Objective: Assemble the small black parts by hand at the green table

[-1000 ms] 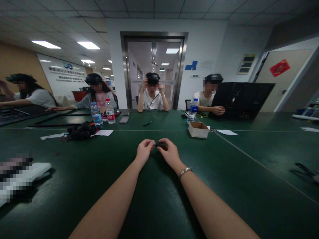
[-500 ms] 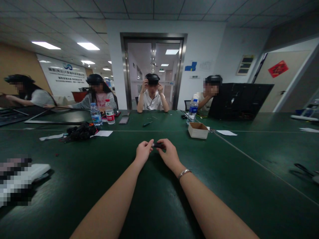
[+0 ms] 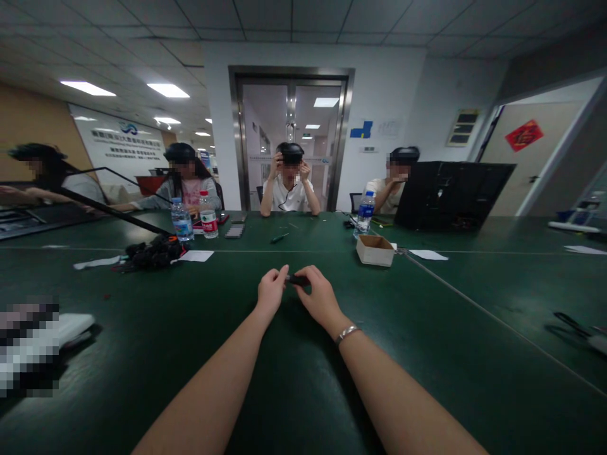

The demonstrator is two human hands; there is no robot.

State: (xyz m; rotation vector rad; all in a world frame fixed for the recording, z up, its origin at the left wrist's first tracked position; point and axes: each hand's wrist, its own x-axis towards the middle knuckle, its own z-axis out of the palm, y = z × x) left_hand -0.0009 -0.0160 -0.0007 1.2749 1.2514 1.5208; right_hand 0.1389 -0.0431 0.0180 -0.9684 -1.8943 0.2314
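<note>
A small black stick-like object [image 3: 298,280] is held level between my two hands, just above the green table. Its exact kind is too small and dark to tell. My left hand [image 3: 271,294] is closed, thumb and fingers pinching the object's left end. The thumb and fingers of my right hand [image 3: 321,296] curl round its right end, with a silver bracelet [image 3: 348,333] on that wrist. Part of the object is hidden by my fingers.
On the table [image 3: 294,379] stand an open cardboard box [image 3: 374,254], several bottles and a bundle of black cables [image 3: 152,251]. A screwdriver [image 3: 279,238] lies further back. A large black monitor [image 3: 450,196] stands at right. Several people wearing headsets sit opposite.
My right hand has shifted slightly left along the object, and more of its black body shows. At far left, a dark thin-edged frame has been tilted up from the table near a seated person.
</note>
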